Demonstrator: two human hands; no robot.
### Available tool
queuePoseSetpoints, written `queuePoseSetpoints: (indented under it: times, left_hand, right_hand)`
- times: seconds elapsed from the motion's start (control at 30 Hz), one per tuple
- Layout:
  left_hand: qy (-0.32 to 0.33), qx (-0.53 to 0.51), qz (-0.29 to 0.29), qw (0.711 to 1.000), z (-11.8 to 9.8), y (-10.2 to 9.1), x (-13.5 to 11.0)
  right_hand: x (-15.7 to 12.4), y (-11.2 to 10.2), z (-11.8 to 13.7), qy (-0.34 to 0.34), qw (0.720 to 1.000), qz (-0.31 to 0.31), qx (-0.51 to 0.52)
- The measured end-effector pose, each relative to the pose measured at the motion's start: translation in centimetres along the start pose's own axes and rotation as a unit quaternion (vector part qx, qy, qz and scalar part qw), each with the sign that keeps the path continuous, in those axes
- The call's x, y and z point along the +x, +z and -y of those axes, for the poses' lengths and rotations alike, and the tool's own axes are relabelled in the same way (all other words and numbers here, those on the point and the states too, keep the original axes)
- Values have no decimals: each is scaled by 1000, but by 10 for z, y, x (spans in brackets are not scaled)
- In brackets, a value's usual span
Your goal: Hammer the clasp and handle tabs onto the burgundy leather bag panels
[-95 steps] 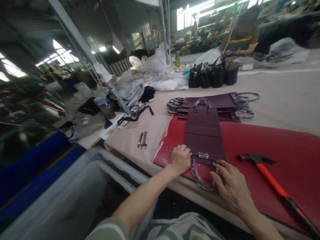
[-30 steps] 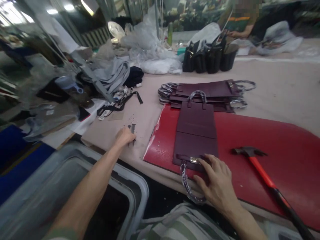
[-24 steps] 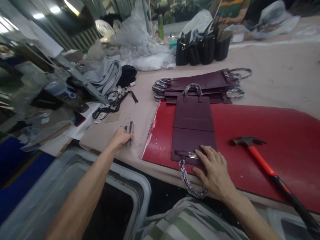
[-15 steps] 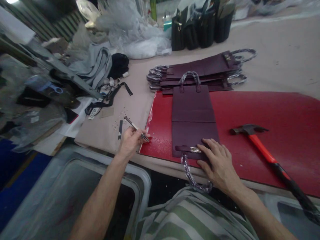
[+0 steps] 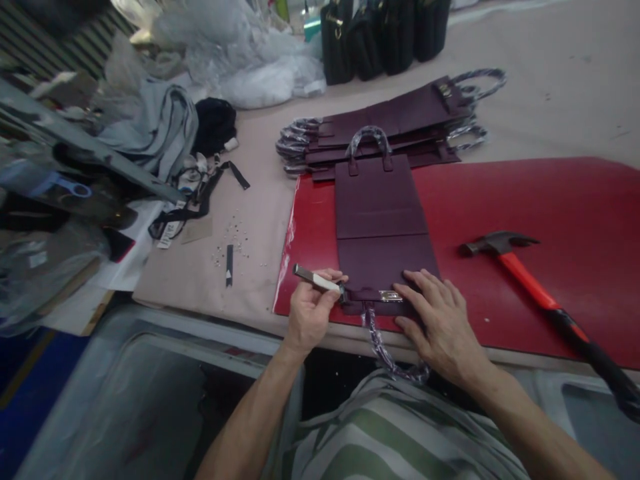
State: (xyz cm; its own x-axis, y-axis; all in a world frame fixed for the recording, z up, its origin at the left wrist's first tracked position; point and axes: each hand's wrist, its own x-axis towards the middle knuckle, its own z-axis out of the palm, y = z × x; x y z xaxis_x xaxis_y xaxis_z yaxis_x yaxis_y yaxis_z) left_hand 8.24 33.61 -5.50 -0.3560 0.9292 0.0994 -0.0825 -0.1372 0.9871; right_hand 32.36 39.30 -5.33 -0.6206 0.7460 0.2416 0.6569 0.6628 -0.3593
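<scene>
A flat purple bag panel [image 5: 379,227] lies on a red mat [image 5: 525,200], with a wrapped handle [image 5: 387,350] hanging over the table's near edge. My left hand [image 5: 311,310] is closed on a thin metal punch tool [image 5: 316,280], whose tip points at the panel's near left corner. My right hand [image 5: 440,320] lies flat with fingers spread on the panel, just right of its metal clasp [image 5: 389,295].
A red-handled hammer [image 5: 530,280] lies on the mat to the right. A stack of purple panels [image 5: 395,120] sits behind, black bags [image 5: 380,33] farther back. One small dark tool [image 5: 229,255] and scattered rivets lie left of the mat, beside cloth, straps and plastic clutter.
My left hand reached left to the small tools on the table, picked one up, and carried it back to the panel's near edge. My right hand stayed on the panel.
</scene>
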Motion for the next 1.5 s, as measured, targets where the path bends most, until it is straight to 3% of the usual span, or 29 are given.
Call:
queuePoseSetpoints:
  times: [0.33, 0.53, 1.07, 1.33, 1.5]
  left_hand:
    - [24, 81, 30, 996, 0, -7, -8]
    - [75, 133, 27, 988, 1, -8, -2]
    - [85, 126, 55, 987, 5, -6, 1]
    - [184, 192, 104, 958, 2, -3, 6]
    - [131, 184, 70, 972, 7, -5, 4]
  right_hand:
    - [-1, -1, 1, -1, 1000, 1, 16]
    - [-1, -1, 0, 1, 1000, 0, 18]
    - [-1, -1, 0, 0, 1000, -5, 13]
    - [0, 0, 1, 2, 1000, -8, 9]
    - [0, 1, 0, -2, 1000, -11, 10]
